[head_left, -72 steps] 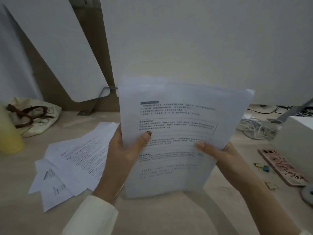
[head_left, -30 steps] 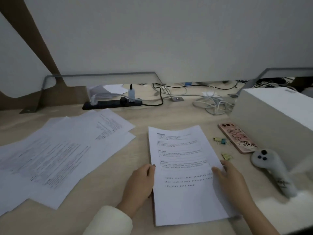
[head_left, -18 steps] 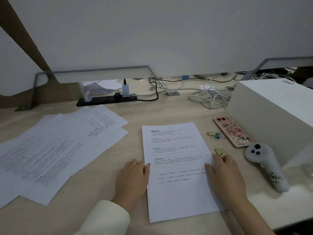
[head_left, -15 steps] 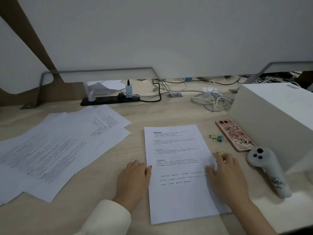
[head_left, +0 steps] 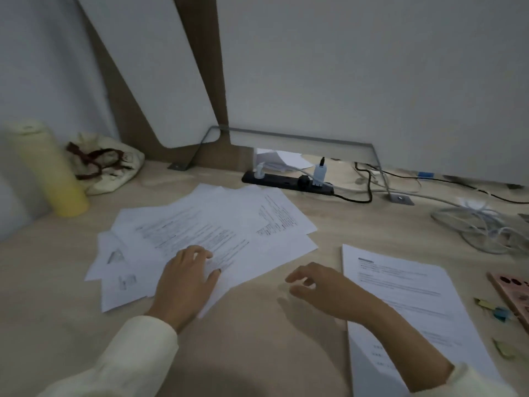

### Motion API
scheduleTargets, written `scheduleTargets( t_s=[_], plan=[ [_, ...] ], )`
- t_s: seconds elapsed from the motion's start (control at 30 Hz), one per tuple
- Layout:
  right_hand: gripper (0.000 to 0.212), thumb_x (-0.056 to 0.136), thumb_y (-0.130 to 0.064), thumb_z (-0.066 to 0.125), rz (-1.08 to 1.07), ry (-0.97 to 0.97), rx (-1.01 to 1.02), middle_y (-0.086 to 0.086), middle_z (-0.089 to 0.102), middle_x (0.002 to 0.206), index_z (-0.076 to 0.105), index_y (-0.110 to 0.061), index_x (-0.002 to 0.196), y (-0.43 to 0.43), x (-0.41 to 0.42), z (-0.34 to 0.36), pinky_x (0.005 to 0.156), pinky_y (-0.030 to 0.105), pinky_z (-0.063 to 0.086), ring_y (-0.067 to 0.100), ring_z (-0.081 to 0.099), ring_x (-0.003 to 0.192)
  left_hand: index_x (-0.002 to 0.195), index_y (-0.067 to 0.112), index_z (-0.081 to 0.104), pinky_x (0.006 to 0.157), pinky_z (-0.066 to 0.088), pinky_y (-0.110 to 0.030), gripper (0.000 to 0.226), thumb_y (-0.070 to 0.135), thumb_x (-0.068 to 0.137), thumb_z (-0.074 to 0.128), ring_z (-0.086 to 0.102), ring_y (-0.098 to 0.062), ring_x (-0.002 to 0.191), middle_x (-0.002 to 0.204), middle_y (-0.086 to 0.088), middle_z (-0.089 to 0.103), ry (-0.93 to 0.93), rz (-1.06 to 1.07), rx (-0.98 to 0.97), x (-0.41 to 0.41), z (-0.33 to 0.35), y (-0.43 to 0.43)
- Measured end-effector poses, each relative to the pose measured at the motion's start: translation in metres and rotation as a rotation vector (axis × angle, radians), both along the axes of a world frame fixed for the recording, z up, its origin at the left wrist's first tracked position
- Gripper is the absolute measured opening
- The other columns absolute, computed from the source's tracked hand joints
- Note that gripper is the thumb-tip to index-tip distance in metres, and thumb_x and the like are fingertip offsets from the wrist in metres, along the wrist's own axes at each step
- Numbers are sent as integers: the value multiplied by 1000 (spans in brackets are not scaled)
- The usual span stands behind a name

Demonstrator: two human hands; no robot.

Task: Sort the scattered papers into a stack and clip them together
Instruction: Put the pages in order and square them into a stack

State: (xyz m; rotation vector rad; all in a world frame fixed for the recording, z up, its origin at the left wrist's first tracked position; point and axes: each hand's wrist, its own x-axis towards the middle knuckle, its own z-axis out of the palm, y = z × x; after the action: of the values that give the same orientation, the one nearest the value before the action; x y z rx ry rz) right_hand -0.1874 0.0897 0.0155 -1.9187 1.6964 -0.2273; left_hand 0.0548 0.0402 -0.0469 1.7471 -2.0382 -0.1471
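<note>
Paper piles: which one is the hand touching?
The messy, spread-out pile on the left; the left hand rests on it. The neat stack lies untouched by either palm.

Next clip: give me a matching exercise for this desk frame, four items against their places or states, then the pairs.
Items:
1. left hand
2. right hand
3. yellow bottle
4. neat stack

Places or states:
A. standing upright at the far left
B. flat on the desk at the right
C. resting on the scattered papers
D. fingers curled, holding nothing, over bare desk

Pairs: 1-C, 2-D, 3-A, 4-B
</note>
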Motion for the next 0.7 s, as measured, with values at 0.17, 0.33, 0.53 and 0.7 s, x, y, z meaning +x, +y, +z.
scheduleTargets(
  t_s=[0.17, 0.33, 0.53, 0.7],
  plan=[
    [34, 94, -32, 48, 50, -82, 41, 1, 47, 136, 51, -22, 126, -47, 63, -15, 89, 20, 35, 15, 48, 121, 148, 21, 14, 119, 6, -35, 95, 79, 74, 31, 3, -17, 146, 159, -3, 4, -17, 48, 304, 62, -12, -12],
    [45, 90, -24, 56, -258, -140, -29, 13, 46, 137, 46, -8, 131, -97, 87, -25, 85, 24, 37, 27, 48, 122, 147, 29, -9, 115, -13, -30, 129, 92, 35, -22, -19, -10, 143, 156, 3, -20, -58, -13, 295, 76, -33, -6],
    [59, 85, -31, 63, -463, -131, 69, 15, 47, 134, 40, -4, 132, -121, 95, -45, 84, 30, 40, 29, 49, 118, 145, 31, -10, 101, -29, -16, 113, 90, 48, -17, -30, -9, 136, 152, 8, -24, -35, -112, 202, 91, -46, -2],
    [29, 85, -22, 63, -395, -238, 67, 20, 65, 100, 63, 5, 95, -116, 106, -46, 70, 29, 42, 24, 58, 83, 147, 25, 15, 107, -18, -19, 95, 83, 72, 4, -17, -16, 142, 156, 4, 3, -63, -137, 107, 96, -54, -1]
  ],
)
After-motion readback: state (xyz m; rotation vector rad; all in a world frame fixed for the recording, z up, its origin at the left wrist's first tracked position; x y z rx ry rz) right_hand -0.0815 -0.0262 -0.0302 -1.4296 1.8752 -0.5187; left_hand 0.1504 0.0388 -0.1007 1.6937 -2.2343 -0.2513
